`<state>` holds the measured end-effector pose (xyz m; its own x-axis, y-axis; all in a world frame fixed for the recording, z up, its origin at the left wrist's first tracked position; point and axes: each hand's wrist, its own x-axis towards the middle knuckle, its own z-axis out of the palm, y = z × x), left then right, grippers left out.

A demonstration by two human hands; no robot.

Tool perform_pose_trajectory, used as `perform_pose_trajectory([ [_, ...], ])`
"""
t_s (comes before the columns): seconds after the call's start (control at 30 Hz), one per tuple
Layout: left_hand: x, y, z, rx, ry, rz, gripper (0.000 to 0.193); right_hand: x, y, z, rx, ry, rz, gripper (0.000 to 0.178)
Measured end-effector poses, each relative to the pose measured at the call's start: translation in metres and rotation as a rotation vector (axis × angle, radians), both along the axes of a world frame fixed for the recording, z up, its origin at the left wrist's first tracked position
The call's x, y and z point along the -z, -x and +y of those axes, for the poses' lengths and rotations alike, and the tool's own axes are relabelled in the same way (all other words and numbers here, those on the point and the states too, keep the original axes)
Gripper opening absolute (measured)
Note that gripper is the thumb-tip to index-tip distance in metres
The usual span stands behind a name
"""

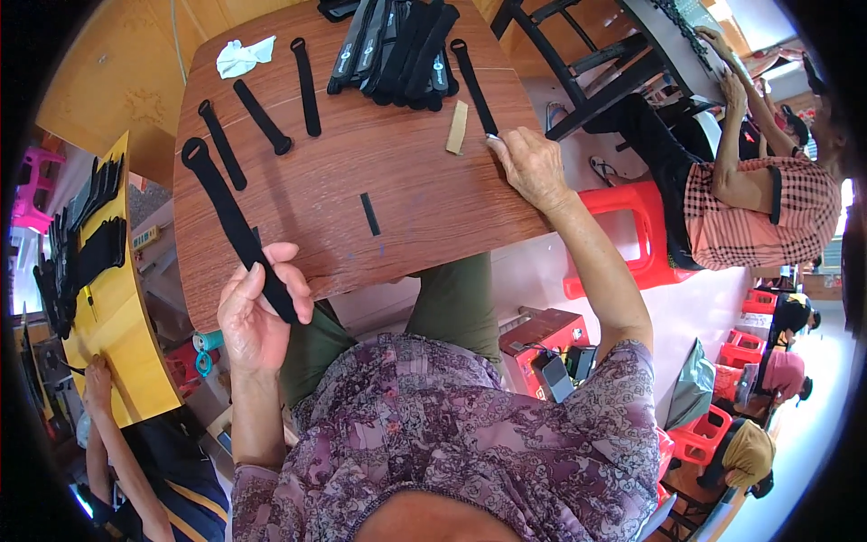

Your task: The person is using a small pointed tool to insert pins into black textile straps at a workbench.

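My left hand (262, 298) pinches a long black strap (226, 203) between thumb and fingers. The strap slants up and away over the table's left front edge, its slotted round end uppermost. At the table's right edge my right hand (533, 167) has its fingers closed at the near end of another black strap (474, 86), which lies on the wood; something small and white shows at a fingertip. Several similar straps lie spread at the left, among them a short strap (222, 144), a middle strap (262, 116) and a farther strap (306, 86).
A pile of black straps with grey labels (397, 54) covers the far middle of the brown table (406, 181). Also on it are a tan strip (457, 126), a small black strip (370, 214) and a crumpled white cloth (245, 57). Other people work at both sides; a red stool (646, 230) stands right.
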<state>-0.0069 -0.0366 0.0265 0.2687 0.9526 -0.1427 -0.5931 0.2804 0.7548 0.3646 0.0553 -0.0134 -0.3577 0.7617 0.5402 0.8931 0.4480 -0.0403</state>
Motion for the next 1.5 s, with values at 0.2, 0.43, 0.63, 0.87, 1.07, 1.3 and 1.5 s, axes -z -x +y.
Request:
perform_pose_trajectory([
  [0.2, -0.007, -0.017, 0.009, 0.011, 0.106, 0.013, 0.037, -0.023, 0.007, -0.014, 0.005, -0.148, 0.049, 0.016],
  [0.43, -0.006, -0.033, 0.02, 0.014, 0.121, 0.088, 0.032, -0.063, 0.094, -0.077, -0.234, 0.255, 0.42, 0.019],
  [0.63, -0.009, -0.041, 0.017, -0.058, 0.192, 0.031, 0.027, -0.056, 0.164, -0.105, -0.415, 0.399, 0.562, 0.045],
  [0.87, -0.017, -0.043, 0.011, 0.012, 0.145, 0.018, 0.025, -0.031, 0.175, -0.102, -0.375, 0.186, 0.584, 0.047],
  [1.07, -0.002, -0.034, 0.012, -0.021, 0.096, 0.009, 0.023, -0.044, 0.174, -0.108, -0.298, 0.693, 1.0, 0.035],
  [1.3, -0.007, -0.025, 0.014, -0.145, 0.065, 0.048, 0.02, -0.052, 0.17, -0.103, -0.172, 0.967, 1.16, 0.032],
  [1.5, -0.001, -0.022, 0.015, -0.29, 0.024, 0.083, 0.02, -0.055, 0.182, -0.106, -0.238, 0.908, 1.006, 0.033],
])
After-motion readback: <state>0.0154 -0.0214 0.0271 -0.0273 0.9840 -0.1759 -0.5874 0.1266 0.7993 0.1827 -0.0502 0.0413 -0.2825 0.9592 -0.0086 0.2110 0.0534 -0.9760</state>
